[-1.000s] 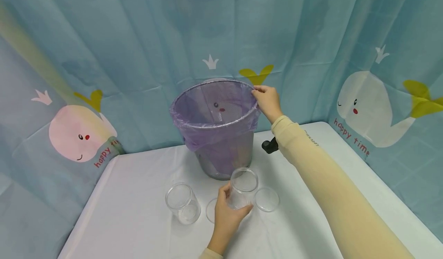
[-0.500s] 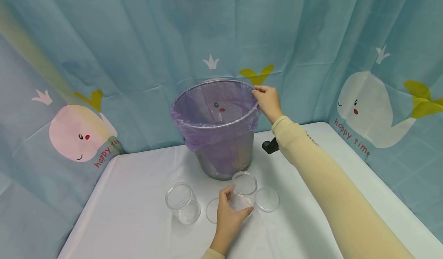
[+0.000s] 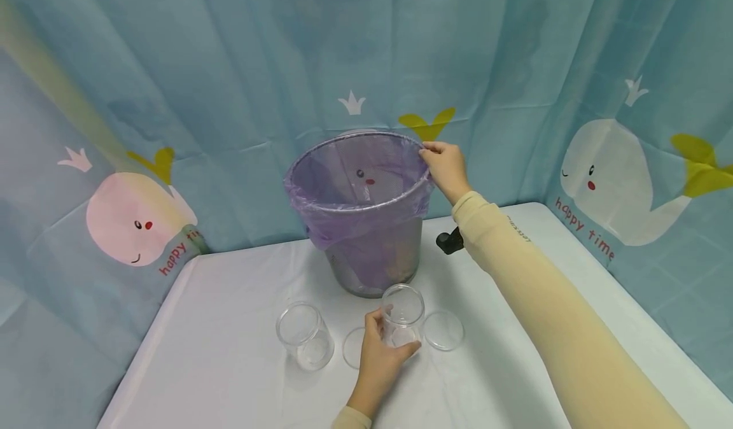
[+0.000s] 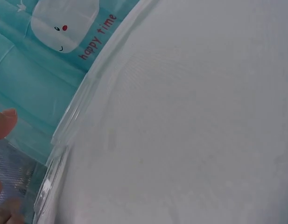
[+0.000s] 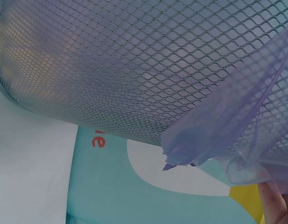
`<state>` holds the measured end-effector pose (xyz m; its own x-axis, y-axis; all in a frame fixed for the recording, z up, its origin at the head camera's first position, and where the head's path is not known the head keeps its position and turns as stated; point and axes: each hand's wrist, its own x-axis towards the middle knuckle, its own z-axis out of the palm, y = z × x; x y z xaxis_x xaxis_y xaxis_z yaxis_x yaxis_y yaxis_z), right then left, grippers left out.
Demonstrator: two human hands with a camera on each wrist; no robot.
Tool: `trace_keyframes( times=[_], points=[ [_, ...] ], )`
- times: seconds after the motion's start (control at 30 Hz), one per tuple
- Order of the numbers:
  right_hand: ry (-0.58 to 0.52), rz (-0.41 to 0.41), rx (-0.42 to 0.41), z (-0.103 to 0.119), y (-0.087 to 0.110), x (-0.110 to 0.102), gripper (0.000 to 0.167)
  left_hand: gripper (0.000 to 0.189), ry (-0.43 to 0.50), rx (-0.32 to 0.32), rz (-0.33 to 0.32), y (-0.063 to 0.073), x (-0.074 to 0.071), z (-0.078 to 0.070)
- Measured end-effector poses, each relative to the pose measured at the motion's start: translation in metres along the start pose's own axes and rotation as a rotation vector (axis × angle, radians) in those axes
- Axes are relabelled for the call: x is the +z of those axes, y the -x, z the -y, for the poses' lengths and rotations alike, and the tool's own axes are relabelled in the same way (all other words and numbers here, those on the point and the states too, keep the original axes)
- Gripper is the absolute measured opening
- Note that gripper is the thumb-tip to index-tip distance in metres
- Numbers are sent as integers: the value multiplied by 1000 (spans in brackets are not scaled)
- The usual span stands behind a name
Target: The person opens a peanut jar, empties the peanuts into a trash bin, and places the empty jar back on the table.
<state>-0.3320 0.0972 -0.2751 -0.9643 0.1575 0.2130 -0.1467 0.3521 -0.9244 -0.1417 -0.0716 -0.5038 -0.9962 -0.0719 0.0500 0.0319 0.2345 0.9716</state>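
Observation:
A mesh wastebasket stands at the back of the table, lined with a purple plastic bag folded over its rim. My right hand pinches the bag and rim at the basket's right side; in the right wrist view, fingers touch the hanging purple film. In front of the basket, my left hand grips a clear jar without a lid, thumb on the near side and fingers on the left. Beside it lie two clear round lids, the right lid and the left lid, partly covered by my hand.
Another clear open jar stands at the left on the white table. A small black object lies right of the basket, partly behind my right sleeve. A blue curtain borders the table's back and sides.
My left hand and the jar have come down slightly toward the table. The right hand stays at the basket's rim. The head view has shifted a little.

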Motion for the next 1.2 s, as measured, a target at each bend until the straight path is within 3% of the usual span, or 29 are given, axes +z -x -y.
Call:
trace_keyframes(
  times=[0.4, 0.57, 0.67, 0.8, 1.0, 1.2],
  points=[
    [24, -2, -6, -3, -6, -3, 38, 94, -102, 6, 137, -8, -8, -2],
    [73, 29, 6, -3, -11, -3, 39, 100, -134, -8, 171, -12, -18, -11],
    [110, 45, 7, -2, -13, -4, 40, 100, -125, 13, 222, -14, -30, -27],
    [123, 56, 12, -2, -15, -5, 41, 86, -112, 97, 275, -20, -55, -54],
    [122, 84, 37, -4, -15, -6, 42, 60, -76, 230, 220, -34, -97, -96],
    [106, 84, 45, -6, -18, -7, 43, 59, -217, 337, 203, -56, -139, -131]
  ],
)
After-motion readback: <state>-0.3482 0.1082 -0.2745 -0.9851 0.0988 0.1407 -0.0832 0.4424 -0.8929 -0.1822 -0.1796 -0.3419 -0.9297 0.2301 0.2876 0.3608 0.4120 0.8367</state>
